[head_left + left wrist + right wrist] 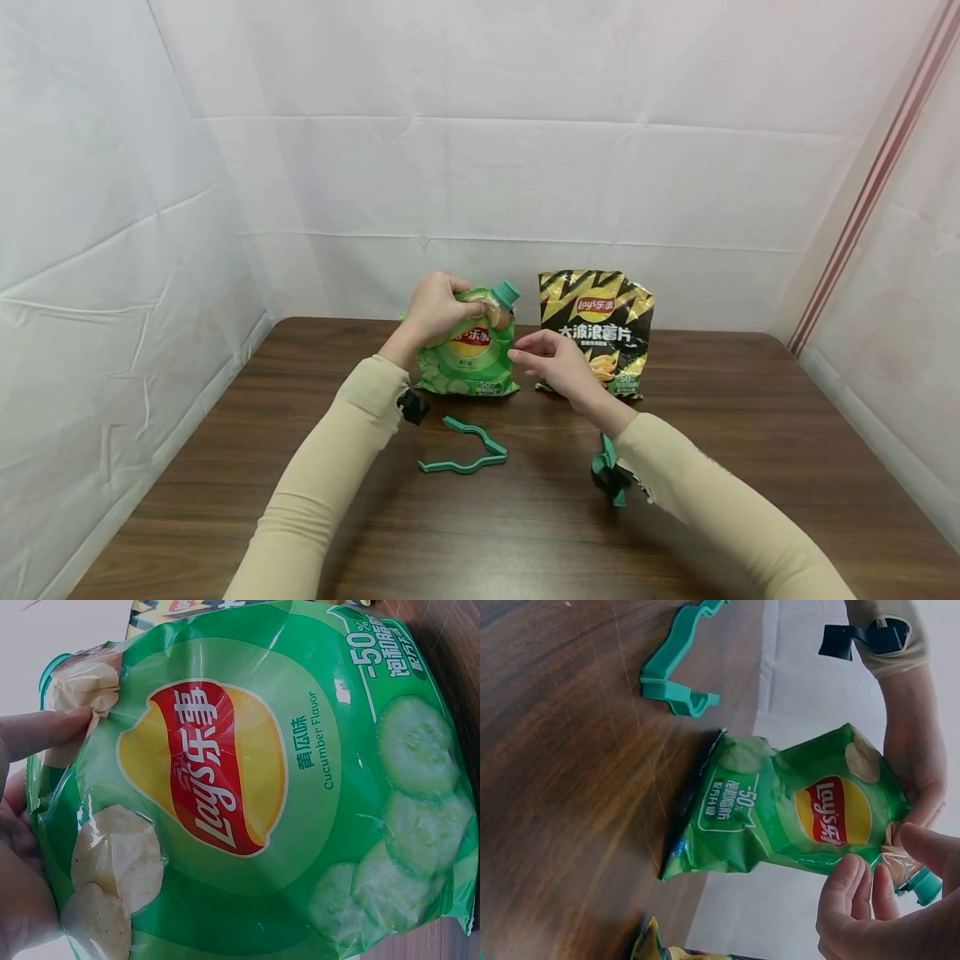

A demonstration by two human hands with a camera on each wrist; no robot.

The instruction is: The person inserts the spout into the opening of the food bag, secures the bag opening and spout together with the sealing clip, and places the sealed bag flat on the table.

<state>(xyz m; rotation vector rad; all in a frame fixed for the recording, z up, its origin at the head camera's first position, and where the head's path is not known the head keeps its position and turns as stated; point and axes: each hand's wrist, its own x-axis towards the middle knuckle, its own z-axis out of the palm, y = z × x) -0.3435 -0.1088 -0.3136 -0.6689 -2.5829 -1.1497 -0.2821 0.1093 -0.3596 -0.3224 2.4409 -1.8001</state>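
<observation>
Green chip bag (465,364), glossy and puffed below a round teal cap (506,293), is gripped by the left hand (437,308), the right hand (561,365) loosely bent beside it.

A: Green bag (467,367), front. What reads?

B: Logo (210,765), white on red: "Lay's 乐事". Below it, flavor line (311,742): "黄瓜味", then in English, "Cucumber Flavor".

A: Lower corner?

B: Label (382,656), white print: "-50%", then "饱和脂肪". Smaller characters under that, uncertain.

A: Black-and-yellow bag (600,325)?

B: "Lay's 乐事" again, upper middle. Large white characters beneath: "大波浪薯片". Next line too small. "50" near the bottom right corner; characters around it blurred, not legible from the head view.
</observation>
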